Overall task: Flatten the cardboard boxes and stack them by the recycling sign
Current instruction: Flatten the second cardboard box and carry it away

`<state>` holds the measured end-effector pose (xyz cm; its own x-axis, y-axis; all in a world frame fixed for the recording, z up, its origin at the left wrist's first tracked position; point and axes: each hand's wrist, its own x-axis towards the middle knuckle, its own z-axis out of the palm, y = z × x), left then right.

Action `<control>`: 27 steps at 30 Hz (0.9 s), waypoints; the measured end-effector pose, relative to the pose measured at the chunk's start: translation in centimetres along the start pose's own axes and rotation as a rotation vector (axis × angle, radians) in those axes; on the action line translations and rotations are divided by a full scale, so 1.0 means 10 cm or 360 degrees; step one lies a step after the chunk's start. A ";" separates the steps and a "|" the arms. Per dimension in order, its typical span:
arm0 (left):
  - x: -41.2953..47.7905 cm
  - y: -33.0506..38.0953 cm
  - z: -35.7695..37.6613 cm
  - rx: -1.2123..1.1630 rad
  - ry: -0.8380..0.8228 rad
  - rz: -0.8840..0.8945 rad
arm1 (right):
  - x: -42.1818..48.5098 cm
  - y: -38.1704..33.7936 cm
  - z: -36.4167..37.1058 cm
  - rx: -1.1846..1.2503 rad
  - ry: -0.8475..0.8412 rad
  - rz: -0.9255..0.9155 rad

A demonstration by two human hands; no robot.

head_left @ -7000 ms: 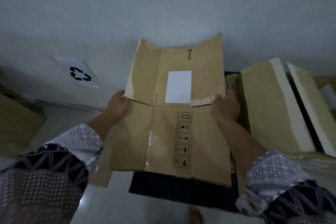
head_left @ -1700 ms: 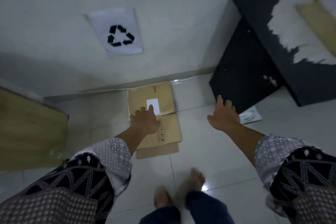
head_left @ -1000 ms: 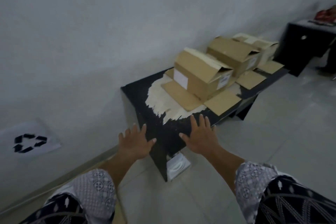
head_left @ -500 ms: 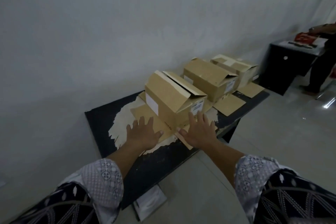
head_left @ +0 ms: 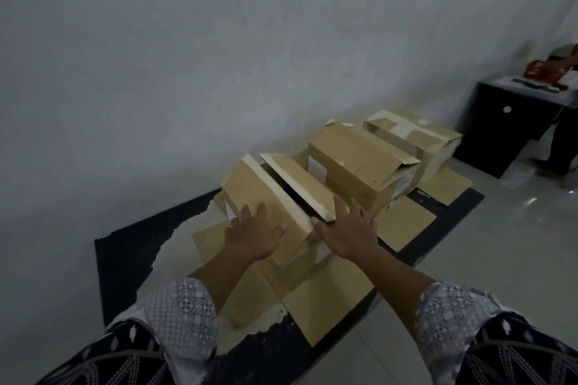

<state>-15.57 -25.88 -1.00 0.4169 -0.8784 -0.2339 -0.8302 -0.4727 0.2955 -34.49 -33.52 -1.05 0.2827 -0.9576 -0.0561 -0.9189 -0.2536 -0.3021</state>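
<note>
Three brown cardboard boxes stand in a row on a low black table (head_left: 131, 247). The nearest box (head_left: 266, 191) has its top flaps standing apart and its bottom flaps spread flat on the table. My left hand (head_left: 253, 234) lies flat on the box's near left face, fingers spread. My right hand (head_left: 347, 228) rests against its right corner under the raised flap, fingers apart. Neither hand closes around anything. Behind it stand the middle box (head_left: 359, 166) and the far box (head_left: 413, 137). The recycling sign is out of view.
A white wall runs behind the table. A black cabinet (head_left: 506, 122) with red items on top stands at the far right, with a person's legs beside it. Pale tiled floor (head_left: 500, 244) lies to the right of the table.
I laid the flattened box on the floor under the recycling sign, then turned right to the table. Both hands moved forward and now touch the nearest box.
</note>
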 end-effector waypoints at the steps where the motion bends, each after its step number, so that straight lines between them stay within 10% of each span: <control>1: 0.07 0.03 0.01 -0.0015 0.0008 -0.0026 | 0.13 0.02 -0.01 0.0043 -0.0031 0.0006; 27: 0.29 0.19 0.56 -0.0273 0.0175 -0.0948 | 1.19 -0.10 0.27 0.0619 -0.0820 -0.0547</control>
<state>-18.04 -28.97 -6.34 0.8327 -0.4586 -0.3103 -0.3763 -0.8798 0.2906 -29.46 -44.32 -3.96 0.7192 -0.6224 -0.3087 -0.6178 -0.3696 -0.6941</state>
